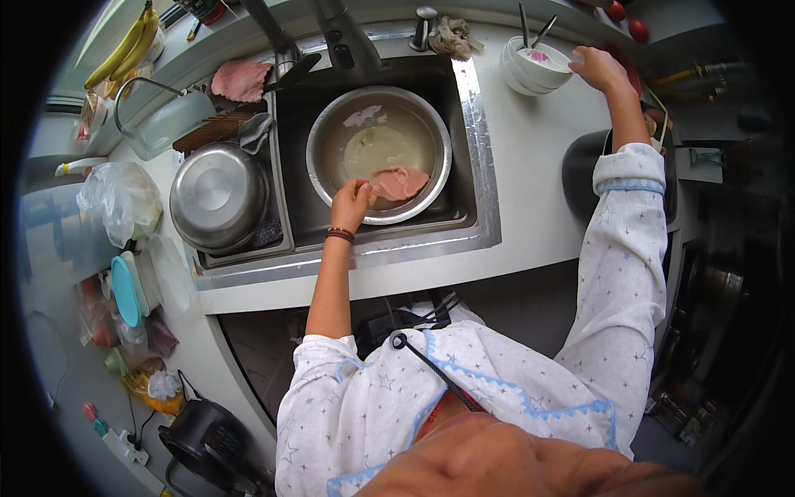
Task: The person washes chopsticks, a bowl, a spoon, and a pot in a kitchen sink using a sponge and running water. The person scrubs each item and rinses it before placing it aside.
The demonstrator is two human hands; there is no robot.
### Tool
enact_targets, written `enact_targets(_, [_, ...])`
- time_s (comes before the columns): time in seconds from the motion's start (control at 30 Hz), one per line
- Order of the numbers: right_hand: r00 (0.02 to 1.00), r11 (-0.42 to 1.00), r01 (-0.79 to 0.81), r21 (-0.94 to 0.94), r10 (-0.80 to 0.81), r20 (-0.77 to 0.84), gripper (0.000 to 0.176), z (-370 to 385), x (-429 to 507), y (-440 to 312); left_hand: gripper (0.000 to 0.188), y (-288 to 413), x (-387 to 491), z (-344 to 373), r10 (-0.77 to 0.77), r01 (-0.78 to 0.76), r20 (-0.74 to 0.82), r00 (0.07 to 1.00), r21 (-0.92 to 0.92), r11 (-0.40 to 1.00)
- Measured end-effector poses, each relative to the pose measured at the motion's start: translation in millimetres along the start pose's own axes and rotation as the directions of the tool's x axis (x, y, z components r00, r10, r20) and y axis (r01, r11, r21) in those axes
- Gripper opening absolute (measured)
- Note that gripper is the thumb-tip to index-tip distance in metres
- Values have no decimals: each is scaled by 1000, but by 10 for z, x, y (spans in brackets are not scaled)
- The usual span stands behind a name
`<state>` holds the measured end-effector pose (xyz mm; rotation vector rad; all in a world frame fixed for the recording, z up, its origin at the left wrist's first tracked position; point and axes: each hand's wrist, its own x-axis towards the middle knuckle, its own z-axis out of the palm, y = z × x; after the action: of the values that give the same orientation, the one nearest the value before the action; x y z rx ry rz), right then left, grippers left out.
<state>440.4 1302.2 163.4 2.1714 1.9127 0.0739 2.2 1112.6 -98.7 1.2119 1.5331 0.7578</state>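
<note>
My left hand [351, 202] pinches one end of a pink cloth [400, 182], whose other end lies in cloudy water inside a round metal basin [445, 155]. The basin sits in the sink [298, 124]. Over at the right, my right hand [599, 69] is beside a stack of white bowls [525, 77] on the counter, its fingertips at the upper bowl's rim; whether they touch it is unclear. The fingers are spread and show nothing between them. Two utensil handles [534, 30] stick up out of the top bowl.
An upturned metal bowl [217, 192] rests on the sink's left part. Faucets [348, 46] rise behind the basin. Another pink cloth [241, 81] lies at the back left. A dark pot [581, 168] stands right, below my right forearm. A black electric cooker [208, 441] is at lower left.
</note>
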Motion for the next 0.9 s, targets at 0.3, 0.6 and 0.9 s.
enact_targets(0.3, [800, 903, 361, 235, -170, -575, 26, -95, -1098, -602, 29, -19, 364, 422, -32, 0, 27, 999, 755, 656])
enact_targets(0.6, [872, 636, 428, 642, -478, -108, 60, 1258, -1550, -1763, 24, 481, 385, 196, 371, -483, 340, 864, 354, 801])
enact_targets(0.9, [897, -101, -216, 971, -414, 156, 23, 1792, -1351, -2559, 18, 449, 175, -338, 131, 93, 280, 951, -662, 744])
